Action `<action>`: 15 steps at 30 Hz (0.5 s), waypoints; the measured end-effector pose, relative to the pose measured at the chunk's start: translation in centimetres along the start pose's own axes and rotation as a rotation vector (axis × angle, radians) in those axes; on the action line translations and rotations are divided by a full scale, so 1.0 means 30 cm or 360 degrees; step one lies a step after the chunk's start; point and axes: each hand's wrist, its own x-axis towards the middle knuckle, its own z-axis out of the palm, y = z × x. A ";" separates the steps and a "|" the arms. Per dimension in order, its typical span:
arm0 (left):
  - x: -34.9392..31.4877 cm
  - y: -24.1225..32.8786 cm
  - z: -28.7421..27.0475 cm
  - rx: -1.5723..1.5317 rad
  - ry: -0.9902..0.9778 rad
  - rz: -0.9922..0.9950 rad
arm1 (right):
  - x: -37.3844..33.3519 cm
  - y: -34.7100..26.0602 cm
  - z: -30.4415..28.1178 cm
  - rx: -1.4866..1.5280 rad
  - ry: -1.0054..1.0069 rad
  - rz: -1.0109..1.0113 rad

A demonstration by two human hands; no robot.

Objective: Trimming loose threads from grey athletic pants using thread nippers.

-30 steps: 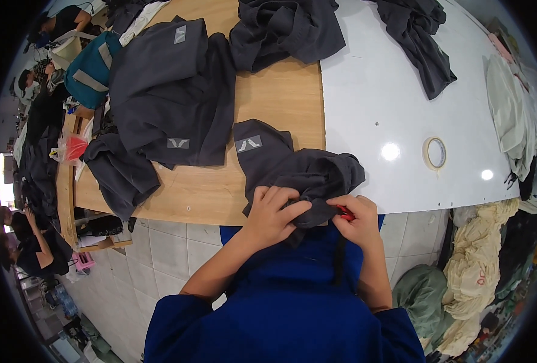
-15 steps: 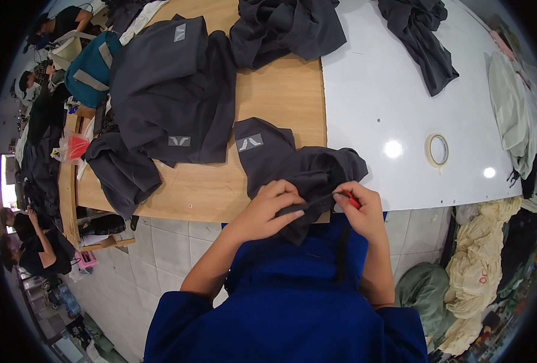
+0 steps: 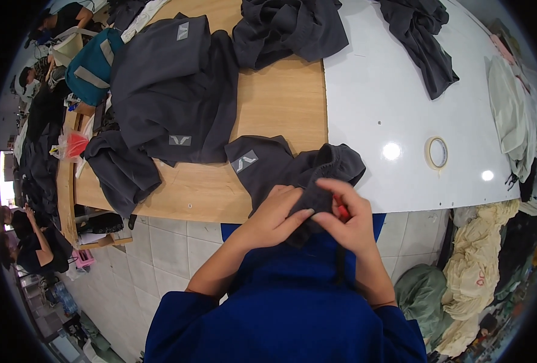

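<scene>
A dark grey fabric garment (image 3: 271, 166) with a silvery patch lies at the table's front edge, part of it hanging over towards me. My left hand (image 3: 275, 212) pinches a fold of it between thumb and fingers. Close beside, my right hand (image 3: 350, 221) has its thumb and forefinger at the same fold, the forefinger reaching over the cloth. A small red tool (image 3: 341, 207) is tucked within the right hand's curled fingers; its working end is hidden, so its exact kind does not show.
Larger dark grey garments (image 3: 165, 91) are spread at the left, with another bundle (image 3: 289, 30) behind. On the white table part (image 3: 371, 157) sits a roll of tape (image 3: 436, 152). Cream cloth (image 3: 477, 272) is heaped at the right. Other people (image 3: 35, 242) are at the far left.
My right hand has turned and moved slightly down and left, its forefinger now stretched over the cloth. The held fold has turned, and the garment's gathered edge stands higher.
</scene>
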 end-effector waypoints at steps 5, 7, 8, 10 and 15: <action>0.025 0.015 0.023 0.0071 0.0321 0.0524 | -0.013 0.046 0.032 -0.0068 0.0306 -0.0082; 0.035 0.010 -0.003 0.0001 0.0156 0.0537 | -0.006 0.039 0.043 0.0155 0.0297 -0.0015; 0.035 0.007 -0.014 -0.0072 -0.0004 0.0547 | -0.004 0.037 0.046 0.0375 0.0281 0.0053; 0.021 -0.002 -0.023 -0.0092 0.0010 0.0434 | -0.015 0.055 0.016 0.0860 0.0269 0.0196; -0.008 -0.028 -0.025 -0.0276 0.0106 0.0196 | -0.037 0.078 -0.054 0.1487 -0.0083 -0.0047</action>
